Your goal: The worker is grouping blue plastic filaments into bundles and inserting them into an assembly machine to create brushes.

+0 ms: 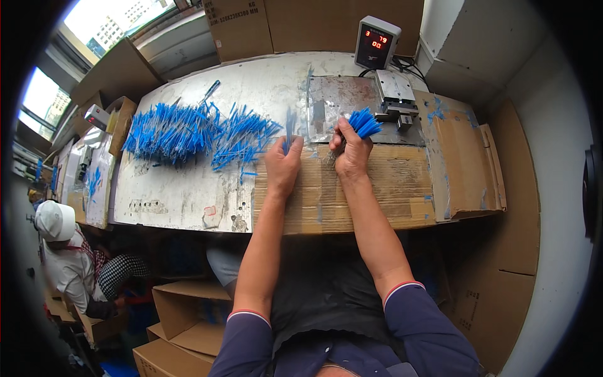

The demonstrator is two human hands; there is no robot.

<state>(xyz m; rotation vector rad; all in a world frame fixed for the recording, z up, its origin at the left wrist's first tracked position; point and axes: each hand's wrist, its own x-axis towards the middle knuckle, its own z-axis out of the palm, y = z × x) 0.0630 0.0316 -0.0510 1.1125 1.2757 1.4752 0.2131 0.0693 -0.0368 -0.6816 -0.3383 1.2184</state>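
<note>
My right hand (pixel 353 151) is closed around a bundle of thin blue sticks (pixel 364 123). Their blue ends fan out beyond the thumb, and thin pale ends show below the fist. Beside it, my left hand (pixel 282 164) pinches one or more thin blue sticks (pixel 290 125) standing upright; motion blur hides how many. To the left, a large pile of blue sticks (pixel 169 132) lies on the worktable (pixel 182 188). A smaller, looser heap of blue sticks (pixel 242 138) spreads between that pile and my left hand.
A metal clamping device (pixel 396 91) sits on a metal plate beyond my right hand. Behind it stands a red-digit display box (pixel 377 43) with cables. Cardboard (pixel 389 188) covers the near table edge. Open cartons (pixel 188 301) stand below; a person in a white cap (pixel 55 221) sits at left.
</note>
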